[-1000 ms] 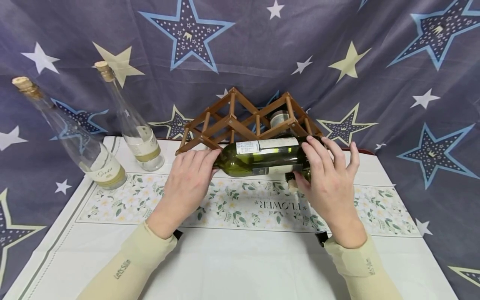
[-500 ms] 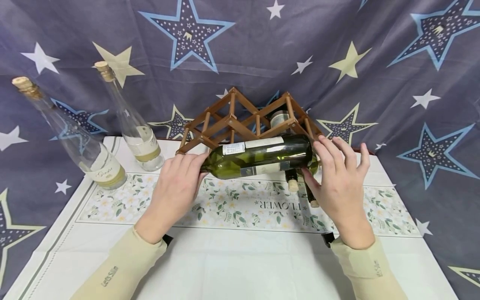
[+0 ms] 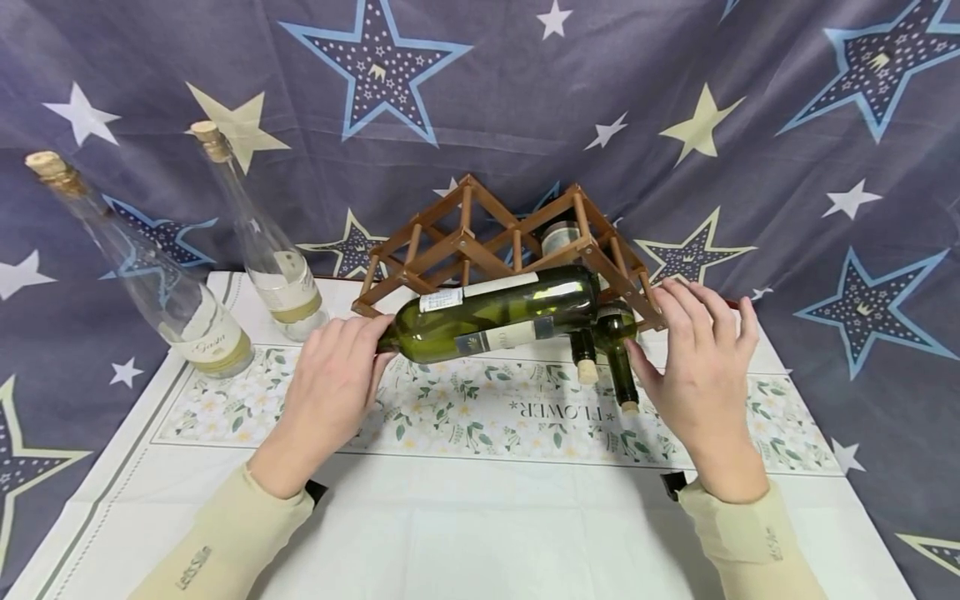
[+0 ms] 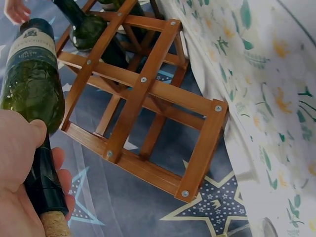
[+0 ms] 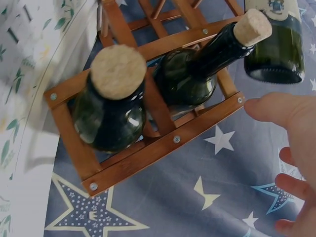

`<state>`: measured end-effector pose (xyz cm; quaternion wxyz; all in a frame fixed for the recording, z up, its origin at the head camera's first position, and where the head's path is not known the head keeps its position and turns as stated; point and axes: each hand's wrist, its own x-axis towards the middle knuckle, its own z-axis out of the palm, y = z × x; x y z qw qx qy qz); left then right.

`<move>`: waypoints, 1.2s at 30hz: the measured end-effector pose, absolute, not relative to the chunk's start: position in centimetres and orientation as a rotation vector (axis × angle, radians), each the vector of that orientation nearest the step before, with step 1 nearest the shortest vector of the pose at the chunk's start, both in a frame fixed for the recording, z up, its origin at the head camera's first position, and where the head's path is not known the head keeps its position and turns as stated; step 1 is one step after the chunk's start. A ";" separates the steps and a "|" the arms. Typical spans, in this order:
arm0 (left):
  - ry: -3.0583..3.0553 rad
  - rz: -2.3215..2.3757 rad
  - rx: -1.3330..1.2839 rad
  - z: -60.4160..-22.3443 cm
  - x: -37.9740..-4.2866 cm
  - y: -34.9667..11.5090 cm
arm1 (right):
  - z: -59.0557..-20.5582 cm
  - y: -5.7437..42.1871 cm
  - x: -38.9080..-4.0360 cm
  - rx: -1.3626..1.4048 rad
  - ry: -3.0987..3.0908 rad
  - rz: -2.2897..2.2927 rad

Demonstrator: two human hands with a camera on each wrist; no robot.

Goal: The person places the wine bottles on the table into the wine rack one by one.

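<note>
In the head view my left hand (image 3: 326, 387) grips the neck of a green wine bottle (image 3: 487, 321), which lies nearly level in the air before the wooden wine rack (image 3: 462, 242). The left wrist view shows fingers and thumb around the dark neck, with the cork (image 4: 54, 224) past the palm. My right hand (image 3: 701, 375) is off the bottle's base, fingers spread and holding nothing, by the rack's right end. Two corked green bottles, one on the left (image 5: 111, 121) and one on the right (image 5: 187, 79) in the right wrist view, lie in the rack, necks outward.
Two clear corked bottles, a nearer one (image 3: 206, 342) and a farther one (image 3: 285, 292), stand upright at the table's left. A floral strip (image 3: 480, 417) crosses the white tablecloth (image 3: 495, 533). A star-patterned curtain (image 3: 600, 75) hangs close behind the rack.
The held bottle has moved left and its base has swung clear of the right hand. The right hand has let go and drawn right, uncovering the necks of the bottles in the rack.
</note>
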<state>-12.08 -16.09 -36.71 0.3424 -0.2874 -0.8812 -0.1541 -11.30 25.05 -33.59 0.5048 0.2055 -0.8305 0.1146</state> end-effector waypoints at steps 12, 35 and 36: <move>-2.348 -0.410 -0.725 -38.0 -11.1 -17.5 | -34.7 27.1 -11.2 0.474 -2.063 0.277; -2.544 -0.480 -0.670 -40.3 -9.0 -18.8 | -37.6 29.9 -10.7 0.444 -2.233 0.395; -2.556 -0.483 -0.669 -40.4 -9.0 -18.9 | -37.7 30.0 -10.7 0.446 -2.234 0.405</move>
